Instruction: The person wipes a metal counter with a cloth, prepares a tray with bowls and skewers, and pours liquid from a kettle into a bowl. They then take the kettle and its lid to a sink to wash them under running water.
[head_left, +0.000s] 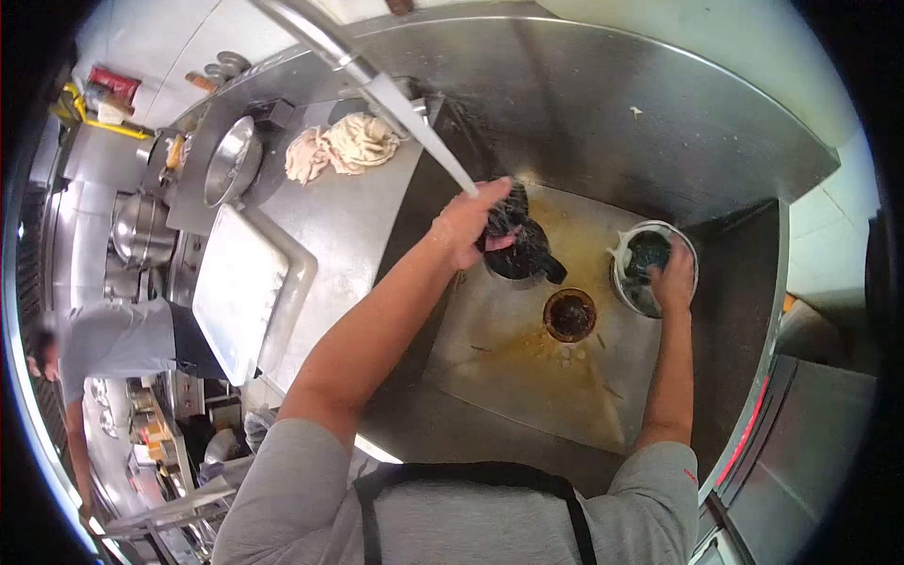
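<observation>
My left hand (pixel 468 229) is wrapped round a wet black cloth-like bundle (pixel 508 215) above the left part of the sink (pixel 499 372). Water from the tap (pixel 414 118) runs onto that hand. Just below it is a dark round vessel (pixel 516 266) with a black piece, perhaps a handle, pointing right; the bundle partly hides it. My right hand (pixel 672 281) reaches into a white bucket (pixel 695 273) on the right side of the sink. Dark wet stuff (pixel 646 254) and some foam show inside. Those fingers are blurred and partly hidden.
The sink's round drain (pixel 570 314) is brown-stained. On the left counter are crumpled pale cloths (pixel 348 146), a metal bowl (pixel 233 162) and a white lidded tub (pixel 241 287). A person (pixel 113 339) stands farther left, beyond the counter.
</observation>
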`<state>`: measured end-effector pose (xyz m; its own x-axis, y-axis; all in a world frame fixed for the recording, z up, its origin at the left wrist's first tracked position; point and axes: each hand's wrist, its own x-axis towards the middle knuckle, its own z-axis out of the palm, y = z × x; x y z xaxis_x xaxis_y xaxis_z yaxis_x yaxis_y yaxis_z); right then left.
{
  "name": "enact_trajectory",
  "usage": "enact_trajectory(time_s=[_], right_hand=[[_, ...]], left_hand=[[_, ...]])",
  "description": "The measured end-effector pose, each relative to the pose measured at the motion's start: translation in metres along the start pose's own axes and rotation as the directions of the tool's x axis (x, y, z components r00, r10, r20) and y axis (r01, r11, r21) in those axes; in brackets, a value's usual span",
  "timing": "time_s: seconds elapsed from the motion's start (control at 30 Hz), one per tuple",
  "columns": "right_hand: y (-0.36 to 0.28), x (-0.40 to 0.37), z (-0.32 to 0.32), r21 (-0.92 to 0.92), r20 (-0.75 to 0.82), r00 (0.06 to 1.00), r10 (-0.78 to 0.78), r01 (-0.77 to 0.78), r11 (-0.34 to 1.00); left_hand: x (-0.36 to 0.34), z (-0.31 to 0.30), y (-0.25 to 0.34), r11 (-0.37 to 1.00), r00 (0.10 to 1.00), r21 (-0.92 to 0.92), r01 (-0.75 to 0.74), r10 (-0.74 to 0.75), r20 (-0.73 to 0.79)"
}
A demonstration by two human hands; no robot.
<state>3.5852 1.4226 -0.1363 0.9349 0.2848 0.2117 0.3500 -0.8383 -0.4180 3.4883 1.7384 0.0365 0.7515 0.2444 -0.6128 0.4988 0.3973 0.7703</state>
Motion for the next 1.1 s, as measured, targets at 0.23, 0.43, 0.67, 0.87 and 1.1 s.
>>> enact_trajectory(time_s=[0.23,0.43,0.67,0.87,1.1], right_hand=[[0.032,0.019,0.043,-0.188,0.521,0.812,0.263,-0.191,0.963],[0.095,-0.003,0.126,-0.280,0.469,0.856,0.217,-0.088,0.956],[0.061,0.020,0.067,0.853,0.513,0.712,0.479,-0.487,-0.189],[-0.192,0.020,-0.066,0.996,0.091,0.972,0.217,-0.091,-0.010],[-0.286,0.044,-0.060,0.748,-0.131,0.959,-0.253,0.263,0.609]], left_hand=[[-0.005,-0.003,-0.002,0.997,0.998,-0.074,0.014,-0.009,0.069],[-0.012,0.004,-0.002,0.984,0.991,0.133,-0.122,0.113,0.074],[0.010,-0.009,-0.014,0.961,0.974,-0.231,-0.148,0.182,0.132],[-0.019,0.020,0.004,0.991,0.969,0.015,-0.136,0.136,-0.206],[-0.037,0.003,0.008,0.945,0.934,0.072,-0.320,0.328,-0.142]])
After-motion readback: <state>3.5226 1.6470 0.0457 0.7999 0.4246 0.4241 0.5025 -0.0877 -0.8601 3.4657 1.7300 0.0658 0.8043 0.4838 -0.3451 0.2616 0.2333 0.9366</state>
